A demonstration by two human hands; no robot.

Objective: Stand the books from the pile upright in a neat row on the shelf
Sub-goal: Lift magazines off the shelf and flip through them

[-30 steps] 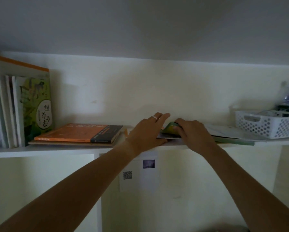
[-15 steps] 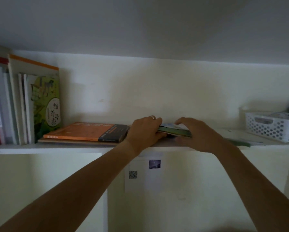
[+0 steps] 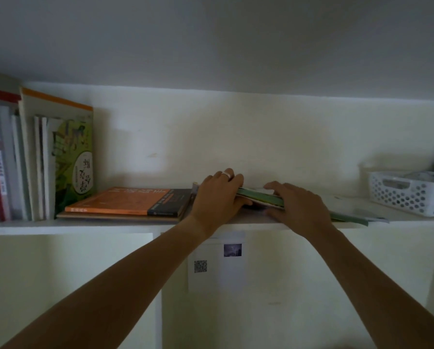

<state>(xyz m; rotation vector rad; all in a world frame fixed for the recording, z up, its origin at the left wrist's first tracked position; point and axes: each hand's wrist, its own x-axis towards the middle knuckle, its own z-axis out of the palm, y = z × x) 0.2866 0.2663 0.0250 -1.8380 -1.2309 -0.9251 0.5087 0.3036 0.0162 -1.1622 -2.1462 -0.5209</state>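
Single head view, close in, facing the wall straight on. Looks slightly upward from just below the shelf (image 3: 67,226); ceiling fills the top.

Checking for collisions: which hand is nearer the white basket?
Right. The right hand is left of the white basket, apart; the left hand is farther left.
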